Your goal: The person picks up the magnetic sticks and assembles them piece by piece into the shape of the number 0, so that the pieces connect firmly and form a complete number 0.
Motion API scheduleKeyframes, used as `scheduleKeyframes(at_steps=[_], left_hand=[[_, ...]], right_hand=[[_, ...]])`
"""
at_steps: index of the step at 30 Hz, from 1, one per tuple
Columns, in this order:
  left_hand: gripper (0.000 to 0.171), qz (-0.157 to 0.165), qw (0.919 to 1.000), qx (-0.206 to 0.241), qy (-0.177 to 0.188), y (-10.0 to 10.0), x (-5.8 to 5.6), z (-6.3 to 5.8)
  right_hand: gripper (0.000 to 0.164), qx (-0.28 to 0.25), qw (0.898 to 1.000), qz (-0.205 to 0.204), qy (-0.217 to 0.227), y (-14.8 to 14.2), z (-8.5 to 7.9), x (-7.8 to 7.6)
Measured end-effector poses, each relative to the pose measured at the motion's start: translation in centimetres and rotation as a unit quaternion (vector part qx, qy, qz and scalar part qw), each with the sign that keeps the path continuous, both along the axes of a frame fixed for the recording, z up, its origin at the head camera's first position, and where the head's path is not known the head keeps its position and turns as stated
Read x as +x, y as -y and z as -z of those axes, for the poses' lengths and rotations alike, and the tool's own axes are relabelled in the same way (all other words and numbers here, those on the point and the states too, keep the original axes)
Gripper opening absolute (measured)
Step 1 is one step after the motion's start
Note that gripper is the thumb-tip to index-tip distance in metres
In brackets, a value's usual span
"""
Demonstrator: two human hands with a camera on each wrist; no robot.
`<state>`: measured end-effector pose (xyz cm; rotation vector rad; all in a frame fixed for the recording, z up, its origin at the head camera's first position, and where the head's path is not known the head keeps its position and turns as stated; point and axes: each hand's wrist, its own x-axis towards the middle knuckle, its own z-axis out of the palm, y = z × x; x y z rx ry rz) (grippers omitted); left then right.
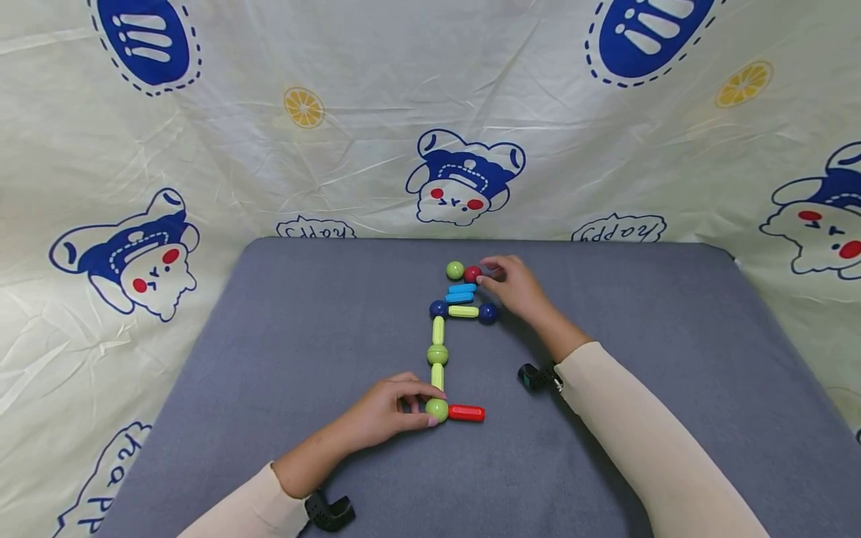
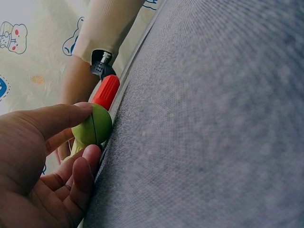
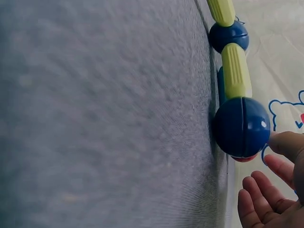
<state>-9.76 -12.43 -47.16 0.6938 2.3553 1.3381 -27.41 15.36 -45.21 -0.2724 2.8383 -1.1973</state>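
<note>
My left hand (image 1: 386, 411) pinches a light green ball (image 1: 436, 410) between thumb and fingers at the near end of a chain of toy rods and balls. A red rod (image 1: 466, 413) sticks out rightward from that ball. Yellow-green rods (image 1: 439, 331) run away from it through another green ball (image 1: 437, 354) to a dark blue ball (image 1: 439, 309), then right along a rod (image 1: 463, 311) to a second dark blue ball (image 3: 241, 127). My right hand (image 1: 516, 288) reaches past it with fingers parted, thumb tip at the right edge of a red ball (image 1: 473, 274), which is mostly hidden in the right wrist view.
Two bright blue rods (image 1: 460, 293) lie between the chain and the red ball. A loose green ball (image 1: 455, 270) sits left of the red one. Grey cloth covers the table (image 1: 323, 321); a printed sheet (image 1: 363, 164) hangs behind its far edge.
</note>
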Motion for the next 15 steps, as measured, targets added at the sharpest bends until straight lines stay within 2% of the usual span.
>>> scheduleKeyframes(at_steps=[15], left_hand=[[0.032, 0.001, 0.9999, -0.004, -0.010, 0.1, -0.1, 0.2]], right_hand=[[0.039, 0.055, 0.998, -0.021, 0.009, 1.5, 0.1, -1.4]])
